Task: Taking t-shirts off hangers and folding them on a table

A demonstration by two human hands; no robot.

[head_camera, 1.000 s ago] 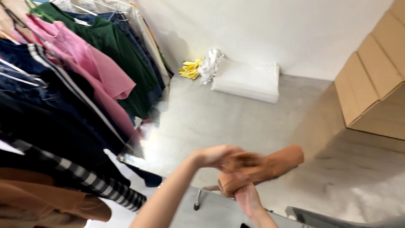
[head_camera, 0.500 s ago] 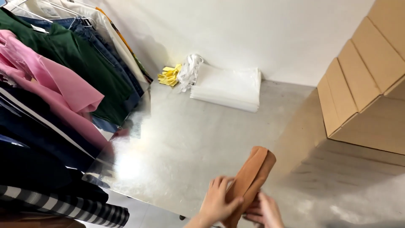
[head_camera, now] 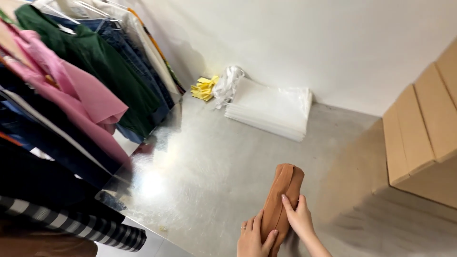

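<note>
Both hands are clasping a soft brown fabric roll (head_camera: pixel 282 197), lying on the shiny metal surface (head_camera: pixel 200 162) near its front edge. The left hand (head_camera: pixel 253 239) is wrapping the roll's lower end, and the right hand (head_camera: pixel 299 217) is pressing its side.

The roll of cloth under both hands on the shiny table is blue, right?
Not blue. The head view shows the roll is orange-brown. The rest holds: the left hand and right hand both rest on it, and it lies on the shiny table.
</note>
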